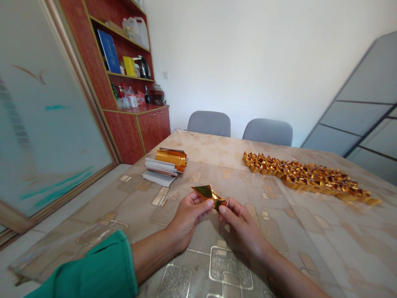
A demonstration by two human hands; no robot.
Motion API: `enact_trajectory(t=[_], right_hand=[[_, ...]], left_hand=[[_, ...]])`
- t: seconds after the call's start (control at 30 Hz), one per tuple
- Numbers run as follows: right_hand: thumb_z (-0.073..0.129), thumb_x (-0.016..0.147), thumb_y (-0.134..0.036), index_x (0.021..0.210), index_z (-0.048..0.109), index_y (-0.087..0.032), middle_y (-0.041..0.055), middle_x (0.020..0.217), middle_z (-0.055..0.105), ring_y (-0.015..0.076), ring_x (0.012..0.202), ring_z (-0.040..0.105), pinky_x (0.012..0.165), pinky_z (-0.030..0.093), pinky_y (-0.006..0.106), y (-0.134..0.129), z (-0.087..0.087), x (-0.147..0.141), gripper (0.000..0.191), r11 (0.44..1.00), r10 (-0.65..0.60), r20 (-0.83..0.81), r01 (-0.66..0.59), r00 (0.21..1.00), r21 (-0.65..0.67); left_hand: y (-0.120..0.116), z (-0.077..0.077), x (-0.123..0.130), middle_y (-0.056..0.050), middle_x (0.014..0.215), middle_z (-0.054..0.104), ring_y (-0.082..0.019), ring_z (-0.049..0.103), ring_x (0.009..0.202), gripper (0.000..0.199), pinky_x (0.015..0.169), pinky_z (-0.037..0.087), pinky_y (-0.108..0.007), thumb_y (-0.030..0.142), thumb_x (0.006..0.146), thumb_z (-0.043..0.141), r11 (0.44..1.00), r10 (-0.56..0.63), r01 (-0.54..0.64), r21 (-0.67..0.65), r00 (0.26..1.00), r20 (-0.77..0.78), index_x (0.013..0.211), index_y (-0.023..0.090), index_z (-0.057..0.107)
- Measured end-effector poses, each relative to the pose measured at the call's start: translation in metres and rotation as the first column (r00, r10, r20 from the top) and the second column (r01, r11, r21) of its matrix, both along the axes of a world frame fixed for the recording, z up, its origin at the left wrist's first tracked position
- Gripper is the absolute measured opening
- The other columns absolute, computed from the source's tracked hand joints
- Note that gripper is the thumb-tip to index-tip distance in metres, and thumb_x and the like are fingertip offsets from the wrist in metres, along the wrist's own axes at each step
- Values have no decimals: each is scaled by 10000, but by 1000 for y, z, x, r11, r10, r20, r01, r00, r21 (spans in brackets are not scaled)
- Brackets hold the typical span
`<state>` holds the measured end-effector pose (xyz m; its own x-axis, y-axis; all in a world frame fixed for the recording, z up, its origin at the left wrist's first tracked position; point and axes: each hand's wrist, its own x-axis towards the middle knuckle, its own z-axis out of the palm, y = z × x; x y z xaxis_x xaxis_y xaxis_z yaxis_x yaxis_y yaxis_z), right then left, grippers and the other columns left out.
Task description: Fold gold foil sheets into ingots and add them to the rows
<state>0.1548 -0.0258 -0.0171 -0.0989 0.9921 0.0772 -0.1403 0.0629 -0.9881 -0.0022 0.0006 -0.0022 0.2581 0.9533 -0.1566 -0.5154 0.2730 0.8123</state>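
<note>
Gold foil (pixel 207 191) partly hidden behind fingers (pixel 203 205)

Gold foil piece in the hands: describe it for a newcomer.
Look at the near side of the patterned tablecloth. A folded gold foil piece is pinched between the left hand and right hand. Unlike the long mass of gold pieces to the right, it is held off the cloth.
</note>
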Motion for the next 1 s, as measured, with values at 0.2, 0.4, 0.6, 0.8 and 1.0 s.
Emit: enact_trajectory(t=[0.2, 0.4, 0.6, 0.8, 1.0], right_hand=[[693, 855, -474, 686, 536, -204, -36, 635, 486, 120, 580, 369, 552, 281, 260, 2, -4, 2, 356, 1000, -8, -5, 8, 1000, 30], [724, 814, -492, 691, 570, -208, -30, 642, 517, 126, 578, 401, 565, 312, 267, 4, -4, 0, 346, 1000, -1, 21, 1, 1000, 31], [729, 785, -512, 685, 590, -218, -13, 621, 537, 141, 570, 441, 561, 348, 281, 4, 8, 3, 339, 998, -61, 42, 61, 997, 15], [780, 703, -510, 651, 567, -212, -30, 580, 528, 119, 525, 429, 540, 349, 261, 0, 23, 2, 370, 989, -105, -72, 96, 992, -111], [816, 668, -496, 643, 588, -190, -36, 555, 540, 105, 515, 428, 545, 357, 248, -2, 24, 2, 382, 988, -66, -136, 46, 988, -147]], left_hand=[[1, -2, 0, -32, 853, 730, -122, 638, 748, 378, 716, 482, -230, 240, 616, 900, 1000, -8, 8, 25, 1000, -5, 926, 140, 706], [2, -1, 0, -43, 880, 734, -119, 638, 757, 440, 707, 475, -223, 249, 575, 926, 1000, -2, 2, 1, 1000, -6, 938, 136, 703], [4, 2, 0, -40, 855, 711, -129, 633, 742, 437, 766, 490, -266, 342, 702, 857, 989, -118, 119, 91, 993, -16, 1037, 148, 655], [8, 8, -9, -33, 916, 657, -201, 610, 897, 168, 824, 462, -306, 273, 808, 731, 817, 357, -121, 564, 874, -328, 929, 207, 635], [12, 13, -20, -58, 937, 711, -245, 575, 910, 110, 881, 388, -364, 229, 817, 727, 463, 576, 199, 864, 674, -463, 853, 312, 790]])
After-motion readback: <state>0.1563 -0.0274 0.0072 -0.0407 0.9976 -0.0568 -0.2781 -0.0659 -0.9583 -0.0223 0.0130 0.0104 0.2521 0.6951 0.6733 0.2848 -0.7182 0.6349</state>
